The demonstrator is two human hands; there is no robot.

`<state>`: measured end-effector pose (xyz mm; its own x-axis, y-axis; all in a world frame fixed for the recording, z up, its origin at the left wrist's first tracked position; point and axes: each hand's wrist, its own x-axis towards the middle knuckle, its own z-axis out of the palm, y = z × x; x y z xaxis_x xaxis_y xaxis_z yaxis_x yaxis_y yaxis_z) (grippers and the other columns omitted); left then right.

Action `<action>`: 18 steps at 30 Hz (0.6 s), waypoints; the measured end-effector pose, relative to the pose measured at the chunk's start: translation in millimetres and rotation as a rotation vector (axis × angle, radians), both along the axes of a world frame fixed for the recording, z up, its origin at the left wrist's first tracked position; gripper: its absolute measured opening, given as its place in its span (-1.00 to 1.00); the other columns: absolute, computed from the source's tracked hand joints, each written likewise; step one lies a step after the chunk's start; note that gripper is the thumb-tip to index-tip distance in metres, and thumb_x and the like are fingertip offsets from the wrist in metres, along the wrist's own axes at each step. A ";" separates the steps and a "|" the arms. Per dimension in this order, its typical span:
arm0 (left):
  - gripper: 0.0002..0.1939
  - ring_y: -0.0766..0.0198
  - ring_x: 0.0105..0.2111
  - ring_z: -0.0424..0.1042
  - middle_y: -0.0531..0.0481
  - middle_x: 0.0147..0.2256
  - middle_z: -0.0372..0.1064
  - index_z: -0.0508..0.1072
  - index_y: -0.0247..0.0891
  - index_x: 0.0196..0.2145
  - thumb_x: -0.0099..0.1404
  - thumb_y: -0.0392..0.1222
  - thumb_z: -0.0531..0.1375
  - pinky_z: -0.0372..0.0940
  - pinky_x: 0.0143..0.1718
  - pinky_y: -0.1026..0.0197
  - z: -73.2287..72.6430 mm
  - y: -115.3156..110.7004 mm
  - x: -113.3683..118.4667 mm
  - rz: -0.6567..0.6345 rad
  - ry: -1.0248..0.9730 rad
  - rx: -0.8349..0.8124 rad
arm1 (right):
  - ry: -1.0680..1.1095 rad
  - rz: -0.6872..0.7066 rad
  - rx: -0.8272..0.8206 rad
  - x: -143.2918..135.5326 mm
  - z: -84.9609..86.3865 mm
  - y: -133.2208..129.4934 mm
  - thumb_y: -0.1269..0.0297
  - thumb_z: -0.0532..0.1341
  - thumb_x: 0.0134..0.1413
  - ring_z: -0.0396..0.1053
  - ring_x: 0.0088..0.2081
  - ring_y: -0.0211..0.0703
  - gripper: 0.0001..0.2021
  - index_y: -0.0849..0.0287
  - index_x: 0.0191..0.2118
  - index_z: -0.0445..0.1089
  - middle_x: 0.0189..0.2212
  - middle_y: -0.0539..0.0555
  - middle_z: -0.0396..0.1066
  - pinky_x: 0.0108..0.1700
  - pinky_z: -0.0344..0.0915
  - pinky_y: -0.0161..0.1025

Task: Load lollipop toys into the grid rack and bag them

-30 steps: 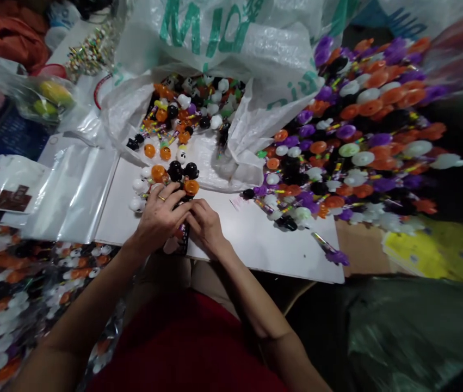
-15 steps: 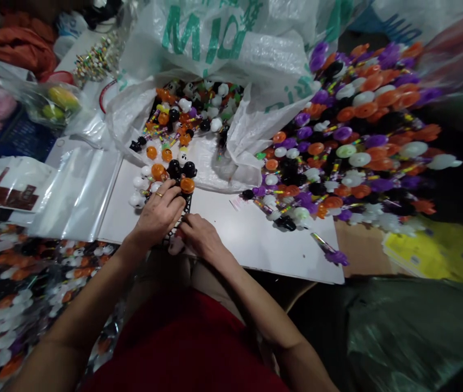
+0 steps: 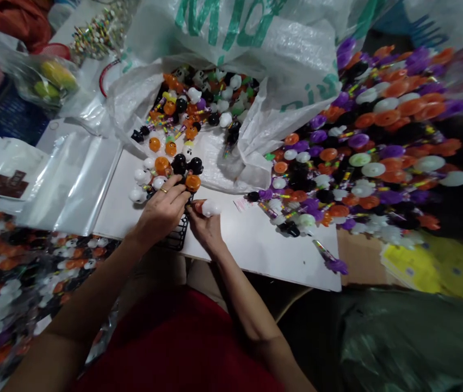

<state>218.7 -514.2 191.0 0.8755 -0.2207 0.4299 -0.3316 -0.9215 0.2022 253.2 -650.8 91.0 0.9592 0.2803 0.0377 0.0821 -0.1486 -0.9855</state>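
My left hand (image 3: 165,206), with a ring on one finger, rests over the upper part of a black grid rack (image 3: 177,234) at the table's front edge. White, orange and black round toys (image 3: 179,164) stand around its fingertips; what the fingers hold is hidden. At the rack's right side is my right hand (image 3: 205,226), its fingers closed on a white-topped toy (image 3: 211,208) that sticks out to the right. Just above my left hand sits an orange pumpkin toy (image 3: 193,183).
An open white plastic bag (image 3: 251,141) holds many small toys behind the hands. A large heap of orange, purple, white and black toys (image 3: 370,158) lies at right. Flat clear bags (image 3: 76,185) lie at left, and one purple toy (image 3: 336,265) near the table's right corner.
My right hand has turned and risen beside the rack, and the white-topped toy now shows in it. More of the rack's lower part is visible. The view has shifted slightly.
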 end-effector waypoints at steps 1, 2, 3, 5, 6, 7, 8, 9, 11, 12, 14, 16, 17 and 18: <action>-0.73 0.01 0.20 0.30 -0.22 -0.05 0.48 0.49 -0.36 -0.06 0.37 -0.38 0.06 0.30 0.20 -0.07 0.1 -0.4 0.1 0.007 -0.006 0.000 | -0.044 0.018 -0.060 -0.4 1.2 -1.8 0.10 0.16 0.16 0.37 -0.34 -0.12 -0.76 0.19 -0.28 0.37 -0.38 0.09 0.44 -0.23 0.33 -0.23; -0.73 0.02 0.19 0.31 -0.21 -0.07 0.49 0.50 -0.37 -0.07 0.37 -0.38 0.05 0.31 0.19 -0.05 0.6 -0.9 0.2 0.014 -0.013 -0.001 | -0.100 0.053 -0.145 -1.0 3.3 -3.5 0.13 0.12 0.18 0.36 -0.35 -0.12 -0.78 0.19 -0.27 0.36 -0.38 0.09 0.43 -0.24 0.32 -0.23; -0.73 0.03 0.18 0.32 -0.21 -0.07 0.49 0.50 -0.37 -0.08 0.38 -0.38 0.04 0.31 0.18 -0.03 1.3 -1.3 0.2 0.021 -0.014 -0.004 | -0.156 0.099 -0.244 -1.4 6.4 -4.6 0.17 0.09 0.20 0.35 -0.35 -0.11 -0.79 0.19 -0.25 0.35 -0.37 0.10 0.42 -0.25 0.31 -0.23; -0.71 0.06 0.17 0.34 -0.20 -0.07 0.49 0.51 -0.36 -0.08 0.39 -0.36 0.02 0.31 0.18 0.00 3.3 -1.3 -0.1 0.022 -0.010 -0.028 | -0.236 0.192 -0.449 -1.3 14.9 -3.3 0.26 0.02 0.22 0.35 -0.33 -0.10 -0.80 0.20 -0.21 0.34 -0.32 0.14 0.40 -0.26 0.28 -0.22; -0.71 0.06 0.17 0.34 -0.20 -0.07 0.49 0.51 -0.36 -0.07 0.40 -0.33 0.02 0.30 0.18 0.00 4.3 -0.6 -0.2 0.016 -0.005 -0.046 | -0.253 0.223 -0.542 -0.4 19.9 -0.6 0.30 0.00 0.23 0.35 -0.31 -0.09 -0.80 0.21 -0.18 0.33 -0.28 0.16 0.39 -0.27 0.28 -0.22; -0.71 0.05 0.17 0.33 -0.20 -0.05 0.48 0.50 -0.37 -0.06 0.40 -0.30 0.03 0.29 0.18 -0.01 5.0 0.7 0.0 0.007 -0.005 -0.060 | -0.255 0.247 -0.624 1.3 24.9 3.5 0.31 -0.01 0.24 0.36 -0.28 -0.07 -0.79 0.22 -0.14 0.33 -0.24 0.18 0.39 -0.26 0.27 -0.22; -0.70 0.02 0.18 0.32 -0.22 -0.02 0.47 0.50 -0.38 -0.04 0.40 -0.24 0.05 0.28 0.19 -0.03 5.3 2.4 0.5 -0.005 -0.009 -0.065 | -0.247 0.262 -0.693 3.6 29.8 8.3 0.31 -0.01 0.26 0.36 -0.25 -0.05 -0.77 0.23 -0.10 0.33 -0.20 0.20 0.38 -0.25 0.27 -0.22; -0.67 -0.02 0.18 0.31 -0.25 0.01 0.45 0.49 -0.39 -0.02 0.39 -0.18 0.07 0.26 0.19 -0.06 4.8 4.4 1.5 -0.013 -0.014 -0.057 | -0.235 0.271 -0.744 6.3 34.1 13.5 0.30 0.00 0.26 0.37 -0.22 -0.04 -0.76 0.23 -0.07 0.32 -0.17 0.22 0.38 -0.25 0.27 -0.21; -0.60 -0.08 0.19 0.29 -0.30 0.06 0.42 0.46 -0.40 0.03 0.37 -0.09 0.11 0.25 0.16 -0.10 1.8 7.7 5.7 0.000 -0.015 -0.004 | -0.209 0.286 -0.804 11.8 40.1 22.0 0.28 0.05 0.25 0.38 -0.19 -0.02 -0.74 0.22 0.00 0.32 -0.11 0.23 0.38 -0.23 0.28 -0.20; -0.58 -0.09 0.19 0.30 -0.31 0.07 0.41 0.45 -0.39 0.06 0.37 -0.07 0.12 0.26 0.14 -0.10 -0.6 8.1 8.8 0.023 -0.013 0.029 | -0.203 0.292 -0.818 13.6 41.4 24.2 0.28 0.07 0.24 0.38 -0.19 -0.02 -0.73 0.22 0.01 0.32 -0.10 0.23 0.39 -0.23 0.28 -0.20; -0.59 -0.07 0.16 0.33 -0.30 0.04 0.44 0.44 -0.38 0.07 0.38 -0.08 0.10 0.27 0.09 -0.06 -5.5 4.4 15.8 0.086 -0.016 0.078 | -0.213 0.296 -0.820 14.6 39.8 23.3 0.30 0.07 0.21 0.40 -0.20 -0.01 -0.73 0.25 -0.02 0.33 -0.14 0.24 0.41 -0.22 0.29 -0.19; -0.63 -0.04 0.14 0.35 -0.28 0.00 0.47 0.46 -0.37 0.04 0.40 -0.12 0.09 0.29 0.05 0.00 -7.8 -5.6 20.8 0.110 -0.038 0.106 | -0.241 0.266 -0.790 12.7 33.1 14.6 0.32 0.06 0.20 0.41 -0.23 -0.01 -0.77 0.27 -0.09 0.35 -0.21 0.22 0.43 -0.23 0.30 -0.19; -0.65 -0.02 0.13 0.36 -0.27 -0.01 0.47 0.46 -0.37 0.03 0.40 -0.15 0.09 0.29 0.04 0.01 -7.0 -11.8 21.7 0.101 -0.058 0.117 | -0.259 0.237 -0.758 12.1 29.0 7.4 0.31 0.05 0.20 0.41 -0.24 -0.01 -0.78 0.26 -0.12 0.35 -0.24 0.22 0.43 -0.23 0.30 -0.18; -0.67 -0.01 0.12 0.37 -0.27 -0.01 0.47 0.46 -0.37 0.02 0.40 -0.17 0.09 0.30 0.03 0.02 -4.3 -17.2 21.4 0.082 -0.083 0.127 | -0.276 0.209 -0.709 12.8 25.4 -1.8 0.31 0.06 0.19 0.42 -0.23 -0.01 -0.78 0.26 -0.12 0.35 -0.23 0.22 0.44 -0.22 0.31 -0.18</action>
<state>240.2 -531.4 186.6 0.8552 -0.2075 0.4750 -0.2653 -0.9625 0.0572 266.0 -652.5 116.3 0.8662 0.4995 0.0115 0.4050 -0.6884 -0.6018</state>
